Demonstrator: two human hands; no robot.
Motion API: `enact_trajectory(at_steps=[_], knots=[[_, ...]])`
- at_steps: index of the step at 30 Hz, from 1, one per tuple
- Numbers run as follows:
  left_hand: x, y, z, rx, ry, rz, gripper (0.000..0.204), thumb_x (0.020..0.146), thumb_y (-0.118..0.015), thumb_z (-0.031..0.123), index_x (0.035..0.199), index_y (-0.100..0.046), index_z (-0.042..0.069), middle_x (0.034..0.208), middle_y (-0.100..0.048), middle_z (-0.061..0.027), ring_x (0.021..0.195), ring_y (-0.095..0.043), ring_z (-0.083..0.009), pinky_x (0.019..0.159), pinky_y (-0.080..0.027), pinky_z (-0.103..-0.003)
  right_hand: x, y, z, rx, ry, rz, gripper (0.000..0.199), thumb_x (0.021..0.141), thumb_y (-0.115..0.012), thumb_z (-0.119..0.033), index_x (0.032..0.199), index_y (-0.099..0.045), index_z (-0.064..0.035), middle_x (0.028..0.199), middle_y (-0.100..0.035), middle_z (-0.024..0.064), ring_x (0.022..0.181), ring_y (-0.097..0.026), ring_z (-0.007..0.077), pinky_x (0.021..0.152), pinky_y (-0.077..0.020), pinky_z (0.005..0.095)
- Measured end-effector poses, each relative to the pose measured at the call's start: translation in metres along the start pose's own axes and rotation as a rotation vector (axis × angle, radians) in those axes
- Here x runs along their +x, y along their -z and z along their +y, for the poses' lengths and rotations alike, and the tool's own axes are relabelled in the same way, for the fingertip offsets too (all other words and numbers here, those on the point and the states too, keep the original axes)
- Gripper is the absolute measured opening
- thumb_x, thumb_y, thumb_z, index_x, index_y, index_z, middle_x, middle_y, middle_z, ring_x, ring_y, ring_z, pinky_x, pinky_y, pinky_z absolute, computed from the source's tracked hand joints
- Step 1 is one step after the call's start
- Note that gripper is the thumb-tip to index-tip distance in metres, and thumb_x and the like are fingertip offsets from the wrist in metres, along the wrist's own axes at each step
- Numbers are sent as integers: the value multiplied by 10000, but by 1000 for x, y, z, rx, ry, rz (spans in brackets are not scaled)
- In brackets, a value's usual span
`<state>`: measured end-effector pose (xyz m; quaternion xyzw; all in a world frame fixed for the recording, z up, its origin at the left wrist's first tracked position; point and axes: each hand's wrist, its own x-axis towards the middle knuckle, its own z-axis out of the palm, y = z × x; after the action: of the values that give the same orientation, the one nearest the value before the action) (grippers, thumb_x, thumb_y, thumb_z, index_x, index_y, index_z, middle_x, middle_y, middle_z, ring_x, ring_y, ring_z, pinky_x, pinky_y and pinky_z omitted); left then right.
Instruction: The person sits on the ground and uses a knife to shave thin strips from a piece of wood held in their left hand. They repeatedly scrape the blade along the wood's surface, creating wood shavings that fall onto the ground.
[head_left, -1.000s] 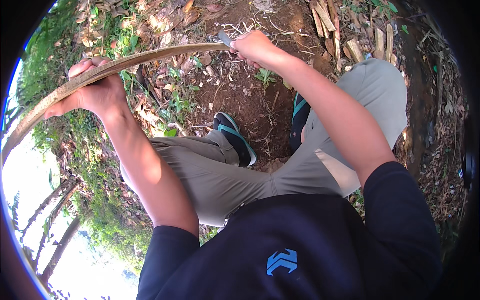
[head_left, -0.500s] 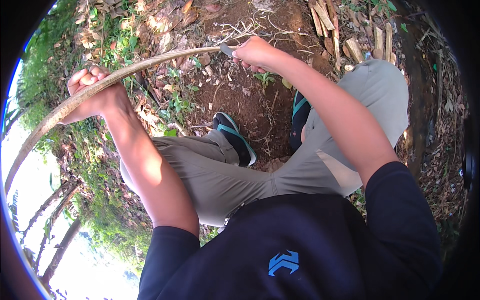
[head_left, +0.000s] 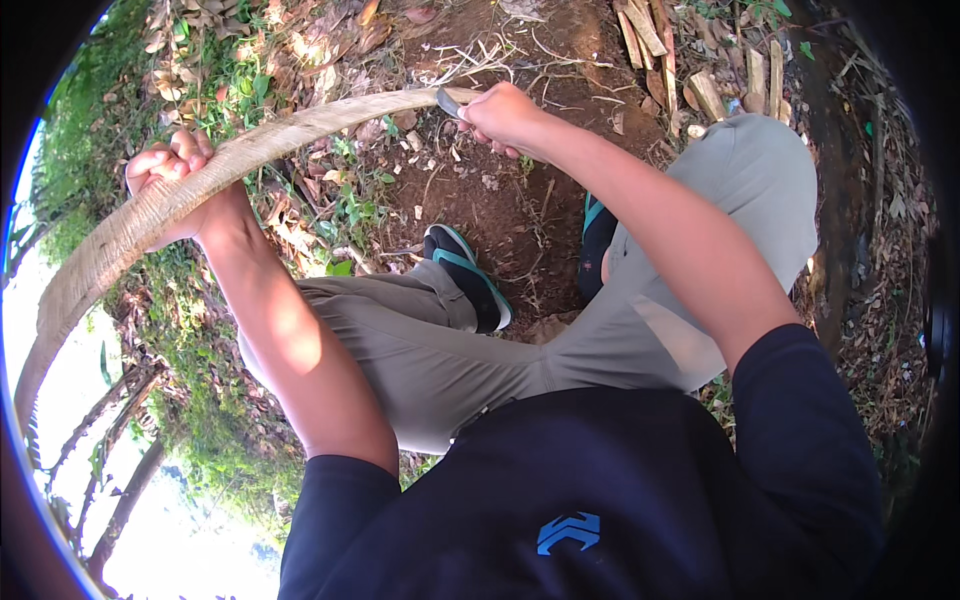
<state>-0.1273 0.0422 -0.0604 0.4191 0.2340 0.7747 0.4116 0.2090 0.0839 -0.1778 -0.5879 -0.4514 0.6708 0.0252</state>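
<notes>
A long strip of pale wood [head_left: 262, 150], bowed by the lens, runs from the left rim across to my right hand [head_left: 507, 122]. Its broad, rough-sawn face is turned toward me. My left hand [head_left: 178, 180] is closed round the strip from beneath, with curled fingers showing past its far edge. In my right fist a short grey blade [head_left: 448, 102], apparently a knife, sticks out toward the left. The blade lies against the strip's right end. The handle is hidden inside my fingers.
Brown soil [head_left: 500, 190] with twigs and dry leaves lies below. Several split wood pieces [head_left: 707, 97] rest at the far right. My sandalled foot [head_left: 468, 277] and bent knee [head_left: 750, 190] are under my arms. Green plants grow at the left.
The wood strip has rolled from its narrow edge to show its broad face. My left hand has shifted slightly left; my right hand stays near the same spot with the blade.
</notes>
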Motion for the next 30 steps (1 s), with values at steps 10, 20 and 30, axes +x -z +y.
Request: enact_trajectory(at_steps=[10, 20, 30], knots=[[6, 0, 3, 4, 72, -2, 864, 778, -365, 796, 783, -679, -9, 606, -588, -59, 550, -551, -226, 533, -409, -318, 2, 1, -1, 61, 43, -26, 235, 955, -523, -214, 918, -662, -28, 607, -509, -9, 419, -397, 64, 369, -304, 242], [7, 9, 0, 20, 32, -115, 734, 819, -440, 697, 836, -644, -8, 642, -597, -67, 580, -573, -218, 532, -436, -321, -12, -6, -5, 163, -64, -17, 263, 966, -512, -246, 911, -643, -26, 606, -489, -23, 419, -362, 42, 375, -293, 237], [1, -19, -3, 23, 6, 32, 545, 844, -436, 484, 737, -657, -3, 576, -593, -67, 493, -545, -223, 490, -421, -325, 7, -2, -10, -73, 9, 59, 237, 923, -556, -223, 887, -678, -22, 602, -550, 21, 407, -439, 88, 343, -317, 276]])
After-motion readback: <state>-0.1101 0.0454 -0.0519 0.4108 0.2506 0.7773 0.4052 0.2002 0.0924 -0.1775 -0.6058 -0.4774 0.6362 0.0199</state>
